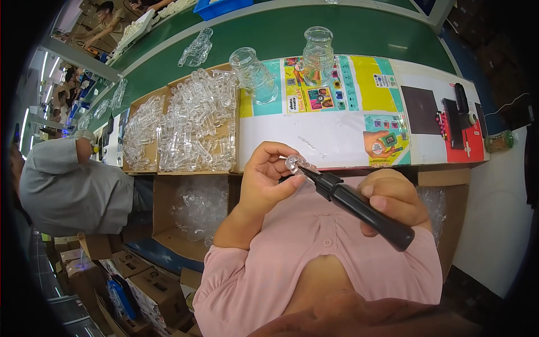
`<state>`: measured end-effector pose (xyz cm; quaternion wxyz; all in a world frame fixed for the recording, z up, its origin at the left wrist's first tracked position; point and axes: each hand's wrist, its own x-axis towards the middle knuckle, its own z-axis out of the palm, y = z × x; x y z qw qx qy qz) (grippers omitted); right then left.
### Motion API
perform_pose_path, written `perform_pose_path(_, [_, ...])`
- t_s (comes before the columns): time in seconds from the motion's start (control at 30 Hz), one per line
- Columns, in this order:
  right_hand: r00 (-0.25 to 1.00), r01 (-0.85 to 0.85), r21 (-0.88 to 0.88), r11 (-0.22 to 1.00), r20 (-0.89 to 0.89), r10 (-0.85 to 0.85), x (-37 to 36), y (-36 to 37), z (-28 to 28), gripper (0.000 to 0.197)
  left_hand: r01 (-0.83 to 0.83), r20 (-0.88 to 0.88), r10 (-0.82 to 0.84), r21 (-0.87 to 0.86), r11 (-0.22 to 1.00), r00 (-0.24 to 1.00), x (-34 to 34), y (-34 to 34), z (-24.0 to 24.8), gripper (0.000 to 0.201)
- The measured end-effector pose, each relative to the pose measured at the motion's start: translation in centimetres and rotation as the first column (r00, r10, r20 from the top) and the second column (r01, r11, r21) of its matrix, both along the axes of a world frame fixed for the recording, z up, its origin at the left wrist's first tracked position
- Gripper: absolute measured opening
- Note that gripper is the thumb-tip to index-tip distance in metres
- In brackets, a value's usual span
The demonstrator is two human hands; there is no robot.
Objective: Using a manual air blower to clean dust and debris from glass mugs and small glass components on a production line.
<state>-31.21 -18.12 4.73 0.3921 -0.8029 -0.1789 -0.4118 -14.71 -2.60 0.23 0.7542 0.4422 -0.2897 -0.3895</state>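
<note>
Between the fingertips of my left hand [268, 178] is a small clear plastic piece [293, 162] with a round end. My right hand [397, 197] is closed round the thick grip of a black-handled tool [362, 209], which slants up to the left. Its narrow dark tip meets the round end of the clear piece; whether it goes inside I cannot tell. Both hands are in front of my chest, at the near edge of the table. Beyond them, a few small clear slivers [312, 146] lie on the white part of the printed board [269, 135].
Left of the board, a cardboard box [237, 135] holds many clear plastic parts [196, 121]. Two clear ribbed containers [254, 76] stand at the board's far side. A dark phone [453, 122] lies at right. Below the table edge is an open carton [191, 208]. Another person [78, 185] sits at left.
</note>
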Motion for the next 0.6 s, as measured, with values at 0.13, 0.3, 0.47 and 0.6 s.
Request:
perform_pose_path(0.13, [0.989,-0.029,-0.103,0.994,0.144,0.044,1.4,-0.4,-0.5,0.038,0.007,-0.035,-0.007,0.000,1.000,0.999,0.0,0.1,-0.1,0.040])
perform_pose_path(0.3, [0.963,-0.002,-0.157,0.988,0.265,0.044,1.8,-0.3,-0.9,0.032,-0.003,-0.009,0.003,0.003,1.000,1.000,0.0,0.1,-0.1,0.038])
perform_pose_path(0.47, [0.957,0.027,-0.168,0.985,0.290,0.023,1.9,-0.2,-1.0,0.031,-0.043,0.045,0.043,-0.003,0.999,0.998,0.0,0.2,-0.2,0.037])
perform_pose_path(0.6, [0.960,0.057,-0.171,0.984,0.281,-0.006,1.9,-0.2,-0.9,0.031,-0.085,0.101,0.085,0.000,0.996,0.991,0.3,0.3,-0.1,0.038])
